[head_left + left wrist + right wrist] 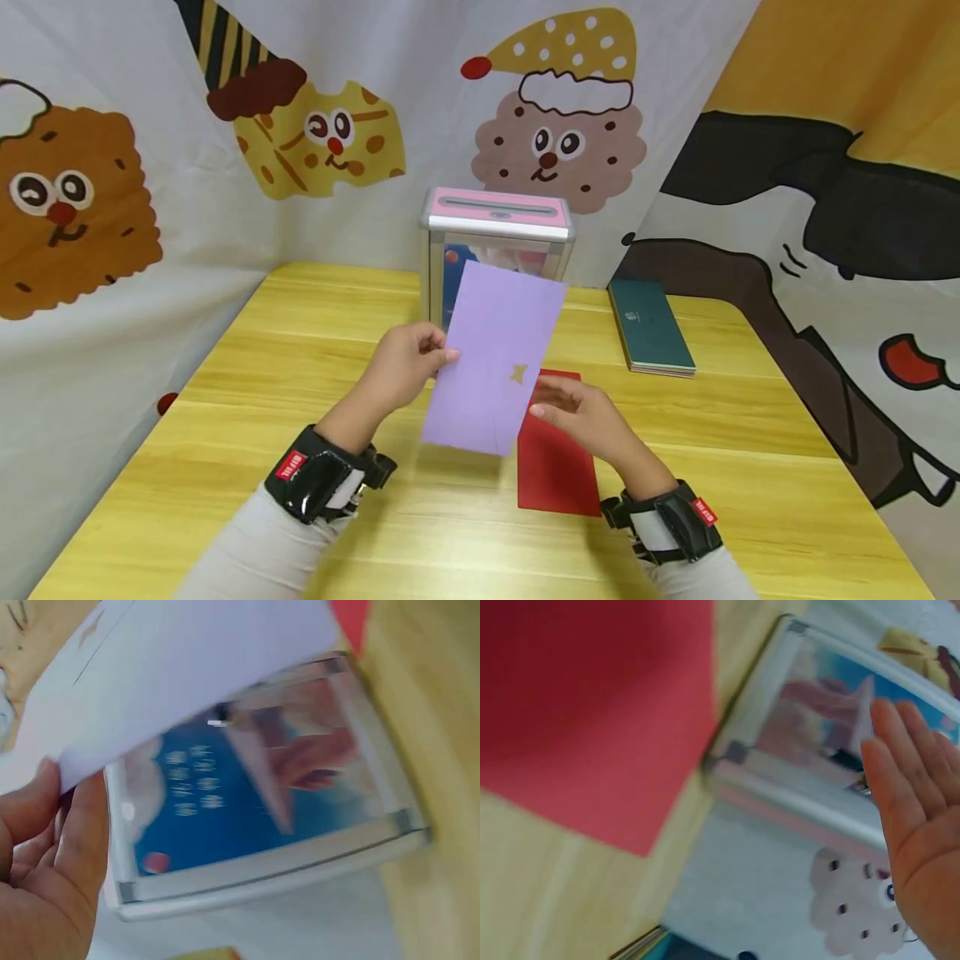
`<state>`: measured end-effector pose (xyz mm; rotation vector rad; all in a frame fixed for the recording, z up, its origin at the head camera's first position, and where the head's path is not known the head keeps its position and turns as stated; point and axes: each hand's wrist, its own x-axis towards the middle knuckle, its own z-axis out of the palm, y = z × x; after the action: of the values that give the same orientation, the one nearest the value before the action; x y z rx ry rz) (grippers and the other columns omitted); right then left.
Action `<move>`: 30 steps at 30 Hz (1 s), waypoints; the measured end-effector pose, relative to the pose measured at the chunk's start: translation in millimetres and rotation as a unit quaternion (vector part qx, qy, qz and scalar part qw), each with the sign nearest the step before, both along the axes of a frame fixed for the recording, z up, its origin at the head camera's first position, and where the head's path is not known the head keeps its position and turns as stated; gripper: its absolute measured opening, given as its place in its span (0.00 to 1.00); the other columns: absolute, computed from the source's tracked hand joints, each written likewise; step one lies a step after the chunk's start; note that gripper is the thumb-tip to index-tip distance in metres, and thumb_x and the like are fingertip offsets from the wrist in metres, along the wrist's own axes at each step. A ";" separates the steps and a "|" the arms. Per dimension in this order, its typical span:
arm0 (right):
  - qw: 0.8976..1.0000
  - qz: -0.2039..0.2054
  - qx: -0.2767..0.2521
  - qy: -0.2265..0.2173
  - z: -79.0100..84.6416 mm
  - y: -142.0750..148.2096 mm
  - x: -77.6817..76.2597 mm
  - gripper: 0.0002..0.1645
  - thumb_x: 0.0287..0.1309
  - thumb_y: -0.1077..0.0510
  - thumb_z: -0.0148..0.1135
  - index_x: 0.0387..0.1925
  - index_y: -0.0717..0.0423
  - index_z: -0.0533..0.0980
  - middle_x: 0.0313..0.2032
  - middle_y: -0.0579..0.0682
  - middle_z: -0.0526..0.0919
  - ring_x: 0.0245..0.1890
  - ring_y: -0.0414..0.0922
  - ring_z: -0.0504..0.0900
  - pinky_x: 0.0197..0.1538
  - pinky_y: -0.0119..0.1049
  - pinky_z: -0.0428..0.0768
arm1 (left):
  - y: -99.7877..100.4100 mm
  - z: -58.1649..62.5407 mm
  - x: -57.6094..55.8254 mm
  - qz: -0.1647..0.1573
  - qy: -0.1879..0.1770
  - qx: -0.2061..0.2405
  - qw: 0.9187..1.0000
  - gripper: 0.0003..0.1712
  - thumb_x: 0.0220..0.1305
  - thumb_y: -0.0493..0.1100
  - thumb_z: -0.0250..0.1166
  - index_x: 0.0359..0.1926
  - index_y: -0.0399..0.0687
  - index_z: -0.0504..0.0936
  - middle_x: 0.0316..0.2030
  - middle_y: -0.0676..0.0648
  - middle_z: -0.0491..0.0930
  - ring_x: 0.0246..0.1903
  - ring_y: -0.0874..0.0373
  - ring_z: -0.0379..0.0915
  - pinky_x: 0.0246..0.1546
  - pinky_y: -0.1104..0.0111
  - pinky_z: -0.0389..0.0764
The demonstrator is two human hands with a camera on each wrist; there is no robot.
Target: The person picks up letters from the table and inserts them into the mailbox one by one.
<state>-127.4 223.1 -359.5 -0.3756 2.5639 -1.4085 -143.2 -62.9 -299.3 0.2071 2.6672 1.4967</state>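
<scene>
My left hand (405, 367) pinches the left edge of a purple sheet of paper (491, 333) between thumb and fingers, holding it tilted above the table. A small star-like mark or cutout shows near its right edge. My right hand (585, 417) is beside the sheet's lower right edge. In the right wrist view the right hand (922, 802) has straight fingers and nothing held in it. Under that hand a red paper piece (558, 475) lies on the table. Behind the purple sheet stands a clear-fronted box (498, 218) with a silver frame, a pink top and a slot.
Dark green booklets (651, 325) lie stacked at the back right of the wooden table (262, 400). Cartoon-printed cloth (360, 242) hangs behind the table and along its sides.
</scene>
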 end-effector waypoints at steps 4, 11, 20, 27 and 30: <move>0.999 0.018 -0.026 0.024 22.9 -11.7 -6.7 0.25 0.74 0.63 0.70 0.67 0.71 0.80 0.59 0.67 0.90 0.61 0.62 0.90 0.61 0.44 0.91 | 4.3 22.9 -2.4 0.026 0.072 0.007 0.997 0.09 0.79 0.38 0.68 0.39 0.35 0.82 0.31 0.44 0.79 0.32 0.54 0.71 0.33 0.70 0.72; 0.989 -0.061 0.014 0.137 69.7 -29.0 -24.0 0.10 0.72 0.67 0.70 0.50 0.69 0.88 0.45 0.65 0.94 0.50 0.59 0.93 0.46 0.22 0.83 | 10.3 51.7 -10.1 0.052 0.184 0.054 0.980 0.09 0.76 0.34 0.70 0.37 0.33 0.81 0.34 0.37 0.84 0.34 0.48 0.76 0.34 0.70 0.76; 0.924 -0.097 0.046 0.366 112.6 -35.5 -67.7 0.10 0.72 0.72 0.67 0.51 0.71 0.88 0.46 0.69 0.93 0.40 0.63 0.92 0.41 0.19 0.79 | 15.1 86.8 -26.6 0.028 0.380 0.028 0.924 0.06 0.77 0.31 0.67 0.44 0.27 0.84 0.44 0.31 0.90 0.44 0.40 0.88 0.52 0.50 0.92; 0.894 -0.120 0.062 0.428 135.4 -40.0 -102.3 0.10 0.76 0.70 0.64 0.50 0.72 0.88 0.42 0.69 0.92 0.29 0.58 0.77 0.38 0.28 0.65 | 13.7 100.2 -53.2 0.013 0.480 -0.036 0.877 0.08 0.80 0.33 0.64 0.46 0.30 0.87 0.43 0.33 0.89 0.43 0.41 0.87 0.52 0.53 0.91; 0.903 -0.123 0.071 0.406 144.7 -44.2 -112.8 0.12 0.78 0.67 0.63 0.52 0.71 0.88 0.47 0.68 0.92 0.38 0.61 0.82 0.44 0.32 0.71 | 13.7 102.2 -65.5 0.013 0.497 -0.037 0.867 0.09 0.80 0.35 0.64 0.45 0.31 0.87 0.42 0.34 0.88 0.42 0.42 0.86 0.52 0.54 0.91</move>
<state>-240.2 178.8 -214.8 -0.7738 3.4616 -1.3074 -208.8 -49.2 -197.1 1.2518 3.4331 1.5535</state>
